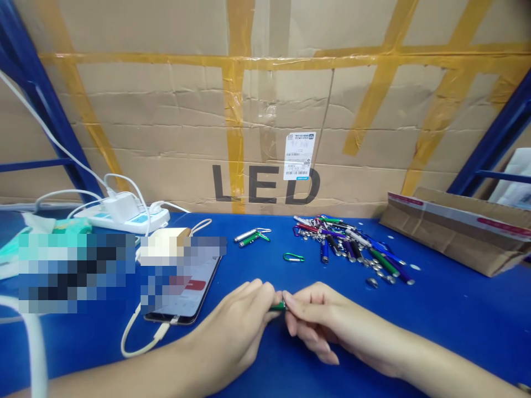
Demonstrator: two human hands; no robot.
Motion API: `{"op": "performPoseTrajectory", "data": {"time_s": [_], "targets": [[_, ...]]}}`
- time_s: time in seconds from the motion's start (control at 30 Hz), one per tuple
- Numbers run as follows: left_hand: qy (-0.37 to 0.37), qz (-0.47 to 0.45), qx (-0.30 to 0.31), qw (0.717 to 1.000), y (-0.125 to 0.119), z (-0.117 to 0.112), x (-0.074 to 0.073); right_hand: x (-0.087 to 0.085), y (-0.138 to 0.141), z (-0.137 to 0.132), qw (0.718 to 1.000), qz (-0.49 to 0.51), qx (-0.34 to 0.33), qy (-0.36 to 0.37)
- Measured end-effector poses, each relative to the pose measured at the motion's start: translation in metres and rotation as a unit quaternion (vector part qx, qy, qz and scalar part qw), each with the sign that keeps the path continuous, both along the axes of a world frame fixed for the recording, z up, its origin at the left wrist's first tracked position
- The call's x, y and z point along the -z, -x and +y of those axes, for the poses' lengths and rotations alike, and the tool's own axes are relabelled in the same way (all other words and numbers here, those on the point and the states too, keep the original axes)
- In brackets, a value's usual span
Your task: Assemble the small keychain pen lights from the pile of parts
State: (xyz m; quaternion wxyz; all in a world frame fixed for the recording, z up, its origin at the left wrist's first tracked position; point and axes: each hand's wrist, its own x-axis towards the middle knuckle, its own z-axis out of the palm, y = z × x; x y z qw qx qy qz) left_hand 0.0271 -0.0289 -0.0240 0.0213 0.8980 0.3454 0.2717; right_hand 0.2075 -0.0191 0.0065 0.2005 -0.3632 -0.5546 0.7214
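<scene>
My left hand [249,318] is closed around a green mini flashlight [277,305], a slim metal tube mostly hidden by my fingers. At its right end, my right hand [317,318] pinches with thumb and forefinger, the other fingers loosely curled. A bit of silver shows at that end, too small to make out. Beyond my hands lies a green carabiner clip [293,257]. Farther left, silver and green flashlights with carabiners [252,236] rest side by side. A pile of colored mini flashlights [344,237] with small silver parts and clips spreads at the back right.
A phone [186,282] on a charging cable lies left, beside a cream charger block [164,246]. Behind them is a white power strip [136,220] with cables. An open cardboard box [448,232] stands right. A large taped carton [186,132] marked LED closes off the back.
</scene>
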Motion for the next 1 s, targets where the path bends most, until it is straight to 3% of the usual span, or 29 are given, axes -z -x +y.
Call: {"op": "performPoseTrajectory", "data": {"time_s": [0.17, 0.23, 0.3, 0.37, 0.43, 0.5, 0.6, 0.7, 0.9, 1.0], "targets": [[0.097, -0.073, -0.020, 0.992, -0.002, -0.001, -0.003, 0.002, 0.001, 0.006, 0.991, -0.062, 0.004, -0.116], [0.133, -0.100, -0.029, 0.986, -0.001, -0.001, -0.005, 0.003, -0.004, 0.012, 0.971, -0.107, 0.034, -0.209], [0.165, -0.124, -0.048, 0.977, 0.000, 0.000, -0.008, 0.005, -0.012, 0.022, 0.905, -0.177, 0.097, -0.373], [0.191, -0.143, -0.072, 0.968, 0.001, 0.002, -0.009, 0.007, -0.022, 0.035, 0.785, -0.259, 0.148, -0.544], [0.218, -0.156, -0.090, 0.959, 0.001, 0.004, -0.010, 0.011, -0.031, 0.048, 0.697, -0.320, 0.147, -0.625], [0.247, -0.170, -0.094, 0.949, 0.000, 0.006, -0.011, 0.015, -0.037, 0.058, 0.659, -0.352, 0.112, -0.656], [0.272, -0.196, -0.100, 0.937, -0.002, 0.007, -0.012, 0.021, -0.039, 0.066, 0.656, -0.369, 0.069, -0.655], [0.288, -0.215, -0.110, 0.927, -0.004, 0.006, -0.014, 0.022, -0.039, 0.068, 0.658, -0.369, 0.073, -0.652], [0.281, -0.223, -0.121, 0.926, -0.005, 0.003, -0.015, 0.021, -0.036, 0.067, 0.624, -0.391, 0.054, -0.675], [0.286, -0.257, -0.117, 0.916, -0.005, 0.005, -0.012, 0.022, -0.032, 0.064, 0.641, -0.365, 0.096, -0.668]]}}
